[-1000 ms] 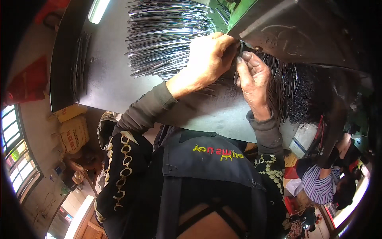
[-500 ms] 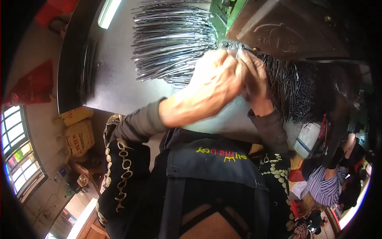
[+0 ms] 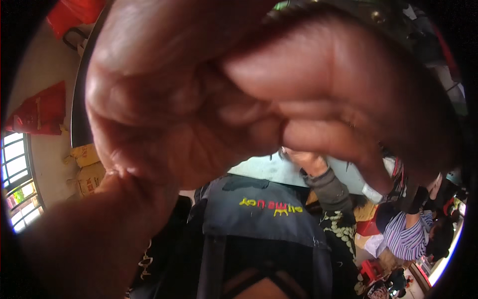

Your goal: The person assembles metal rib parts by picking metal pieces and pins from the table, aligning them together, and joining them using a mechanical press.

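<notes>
My left hand [image 3: 199, 114] is raised right in front of the camera and fills much of the view, slightly blurred. Its palm side shows, with the thumb apart from the bent fingers, and nothing is visible in it. Behind it, low over the light metal tabletop [image 3: 259, 167], part of my right hand [image 3: 311, 162] shows beyond its dark sleeve. The fingers of that hand are mostly covered by the left one, so what it holds or touches is hidden. The bundle of thin metal rods and the machine are hidden too.
A dark apron [image 3: 264, 199] covers my lap. At the left are yellow sacks [image 3: 88, 174], a red bag [image 3: 42, 112] and a barred window [image 3: 17, 169]. A person in a striped top [image 3: 408, 234] is at the lower right, near a red container [image 3: 371, 270].
My left hand has left the spot beside the right hand at the machine and come up close to the camera. My right hand has drawn back lower, toward me.
</notes>
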A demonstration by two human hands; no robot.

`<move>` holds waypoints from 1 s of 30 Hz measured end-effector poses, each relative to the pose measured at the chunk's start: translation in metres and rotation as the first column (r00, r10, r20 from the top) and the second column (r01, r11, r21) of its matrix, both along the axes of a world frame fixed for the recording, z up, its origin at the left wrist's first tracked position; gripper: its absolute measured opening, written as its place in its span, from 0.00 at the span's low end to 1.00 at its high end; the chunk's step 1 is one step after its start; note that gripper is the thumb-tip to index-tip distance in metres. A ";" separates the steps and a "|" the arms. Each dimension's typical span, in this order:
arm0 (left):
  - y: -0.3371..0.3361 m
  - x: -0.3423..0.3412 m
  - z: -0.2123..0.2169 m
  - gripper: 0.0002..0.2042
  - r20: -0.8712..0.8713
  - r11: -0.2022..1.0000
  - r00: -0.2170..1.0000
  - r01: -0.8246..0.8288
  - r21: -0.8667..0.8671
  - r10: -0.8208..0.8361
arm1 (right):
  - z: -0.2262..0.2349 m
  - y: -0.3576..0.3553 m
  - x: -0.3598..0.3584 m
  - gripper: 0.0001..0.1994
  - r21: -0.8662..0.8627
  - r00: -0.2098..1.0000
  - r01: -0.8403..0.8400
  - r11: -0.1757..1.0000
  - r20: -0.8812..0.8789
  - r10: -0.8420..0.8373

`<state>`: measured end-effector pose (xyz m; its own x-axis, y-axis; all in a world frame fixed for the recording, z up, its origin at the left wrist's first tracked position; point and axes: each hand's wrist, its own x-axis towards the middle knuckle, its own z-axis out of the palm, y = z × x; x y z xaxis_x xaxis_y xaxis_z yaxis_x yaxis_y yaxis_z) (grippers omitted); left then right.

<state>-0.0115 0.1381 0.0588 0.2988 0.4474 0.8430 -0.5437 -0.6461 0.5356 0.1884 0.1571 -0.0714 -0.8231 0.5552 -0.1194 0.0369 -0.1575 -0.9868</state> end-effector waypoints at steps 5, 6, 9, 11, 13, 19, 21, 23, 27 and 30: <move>-0.034 0.034 0.012 0.38 -0.069 0.999 0.998 0.005 0.039 -0.002 | -0.030 -0.015 0.025 0.10 0.963 0.992 0.056 0.263 -0.024 -0.125; -0.034 0.020 0.024 0.38 -0.106 0.995 0.991 -0.068 0.079 0.076 | -0.009 -0.021 0.017 0.10 0.588 0.987 0.049 0.808 0.095 -0.129; 0.001 0.001 0.022 0.37 -0.104 0.993 0.992 -0.058 0.100 0.068 | -0.013 -0.023 0.021 0.09 -0.112 0.994 0.109 0.988 0.043 -0.105; -0.017 0.011 0.023 0.36 -0.079 0.997 0.995 -0.066 0.027 0.068 | -0.071 -0.030 0.036 0.11 0.170 0.959 0.218 0.961 0.145 -0.243; -0.045 0.023 0.009 0.36 -0.018 0.996 0.999 -0.034 -0.080 0.032 | 0.006 -0.016 0.011 0.13 -0.078 0.982 0.046 0.996 0.185 -0.031; -0.034 -0.010 0.011 0.34 0.017 0.970 0.996 -0.085 -0.228 0.091 | 0.006 -0.004 0.004 0.13 -0.178 0.996 0.070 0.982 0.072 -0.058; -0.037 -0.021 0.003 0.33 0.021 0.957 0.995 -0.090 -0.276 0.100 | -0.005 -0.004 0.008 0.11 -0.324 0.993 0.105 0.940 0.086 -0.082; -0.059 -0.031 -0.019 0.14 -0.256 0.808 0.936 -0.339 -0.481 0.240 | 0.001 -0.006 0.012 0.10 -0.242 0.989 0.136 0.961 0.081 -0.120; -0.049 -0.035 -0.067 0.07 -0.810 0.265 0.027 -0.951 0.160 0.586 | 0.005 -0.008 0.010 0.12 -0.176 0.983 0.181 0.968 0.019 -0.181; -0.020 -0.034 -0.109 0.05 -0.673 0.184 -0.166 -0.890 0.416 0.720 | 0.005 -0.009 0.009 0.13 -0.168 0.978 0.205 0.964 -0.014 -0.210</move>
<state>-0.0459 0.1182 -0.0502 -0.0906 0.8613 0.5000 0.8926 -0.1524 0.4243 0.1976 0.1476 -0.0664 -0.6967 0.6891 -0.1992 -0.0441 -0.3184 -0.9469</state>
